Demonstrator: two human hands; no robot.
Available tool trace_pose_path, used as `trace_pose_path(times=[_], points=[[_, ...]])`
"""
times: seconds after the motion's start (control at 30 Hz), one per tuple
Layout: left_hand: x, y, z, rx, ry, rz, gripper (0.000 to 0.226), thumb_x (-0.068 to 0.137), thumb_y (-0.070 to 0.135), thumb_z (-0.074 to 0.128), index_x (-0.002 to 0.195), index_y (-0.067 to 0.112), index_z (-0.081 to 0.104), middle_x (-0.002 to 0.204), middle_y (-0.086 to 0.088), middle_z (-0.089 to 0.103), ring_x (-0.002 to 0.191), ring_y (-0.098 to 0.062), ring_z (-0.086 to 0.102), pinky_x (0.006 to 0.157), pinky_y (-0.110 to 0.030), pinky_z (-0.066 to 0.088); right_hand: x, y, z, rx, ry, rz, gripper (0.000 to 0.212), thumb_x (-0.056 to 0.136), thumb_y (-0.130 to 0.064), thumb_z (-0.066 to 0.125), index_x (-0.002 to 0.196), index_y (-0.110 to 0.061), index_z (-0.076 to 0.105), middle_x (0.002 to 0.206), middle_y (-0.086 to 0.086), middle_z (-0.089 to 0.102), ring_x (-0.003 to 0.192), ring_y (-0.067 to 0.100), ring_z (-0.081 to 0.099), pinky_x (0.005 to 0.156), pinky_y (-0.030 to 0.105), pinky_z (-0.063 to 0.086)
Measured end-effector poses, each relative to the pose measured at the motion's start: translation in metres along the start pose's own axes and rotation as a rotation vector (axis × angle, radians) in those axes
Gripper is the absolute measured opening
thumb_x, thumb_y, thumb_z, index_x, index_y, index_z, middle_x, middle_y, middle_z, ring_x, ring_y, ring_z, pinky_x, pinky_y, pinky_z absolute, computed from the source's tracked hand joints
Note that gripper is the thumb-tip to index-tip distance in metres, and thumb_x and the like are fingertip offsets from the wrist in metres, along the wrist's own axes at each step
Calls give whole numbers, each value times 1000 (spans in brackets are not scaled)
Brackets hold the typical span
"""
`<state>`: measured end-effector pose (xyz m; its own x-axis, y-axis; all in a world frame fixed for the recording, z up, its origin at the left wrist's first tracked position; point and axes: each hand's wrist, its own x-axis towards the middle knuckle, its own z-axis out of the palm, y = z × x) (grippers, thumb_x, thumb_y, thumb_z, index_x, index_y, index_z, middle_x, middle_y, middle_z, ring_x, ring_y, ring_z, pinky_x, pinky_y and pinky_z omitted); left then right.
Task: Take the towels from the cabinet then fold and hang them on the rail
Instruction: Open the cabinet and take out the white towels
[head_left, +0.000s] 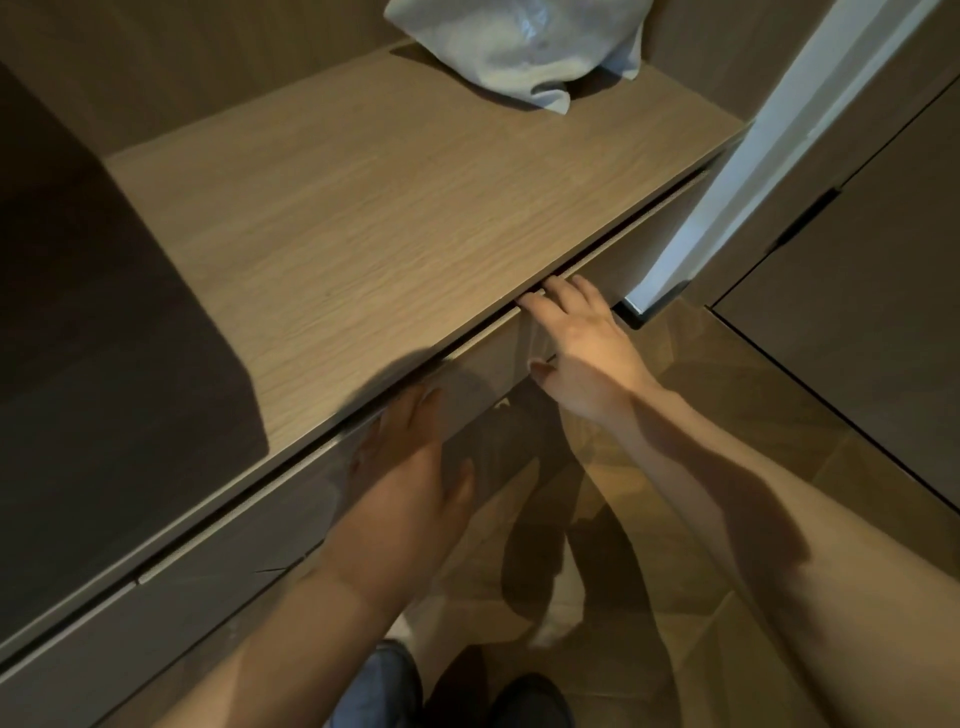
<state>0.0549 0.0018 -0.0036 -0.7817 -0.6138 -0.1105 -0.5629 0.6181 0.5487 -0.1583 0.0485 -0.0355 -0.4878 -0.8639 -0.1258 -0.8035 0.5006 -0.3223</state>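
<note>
Hands (410, 467) on drawer front (234, 561), towel (519, 47) well beyond.

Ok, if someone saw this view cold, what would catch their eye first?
Two bare hands at the centre: the right hand hooks its fingertips into the gap above a drawer front, and the left hand lies against it in shadow. At the top, a crumpled pale towel sits at the back of the wooden shelf.

Bare left forearm (291, 618) and right forearm (727, 499); possibly blue denim trouser leg (376, 691); dark shoe (530, 699).
</note>
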Motion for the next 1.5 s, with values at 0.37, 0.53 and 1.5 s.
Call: trace_pose_path(times=[0.37,0.53,1.5], points=[[12,-8,16,-51,-159,-164,46,100,26,45,142,9,37,139,-17,48,124,-36,47,101,-44,42,-46,13,8,182,116,27,52,96,-25,61,145,-24,43,160,0,23,146,19,24,115,32,33],[9,-23,30,-180,-208,-155,32,100,25,48,130,13,54,125,0,57,120,-21,52,90,-16,33,-66,17,27,386,206,144,45,96,-27,60,140,-23,51,159,-7,24,132,-4,26,86,-4,24],[-17,-23,103,58,-471,41,32,88,42,64,117,28,66,118,7,62,109,-11,57,92,-27,45,-130,57,121,1207,366,857,43,82,7,68,96,-32,53,110,7,64,104,32,63,87,56,56]])
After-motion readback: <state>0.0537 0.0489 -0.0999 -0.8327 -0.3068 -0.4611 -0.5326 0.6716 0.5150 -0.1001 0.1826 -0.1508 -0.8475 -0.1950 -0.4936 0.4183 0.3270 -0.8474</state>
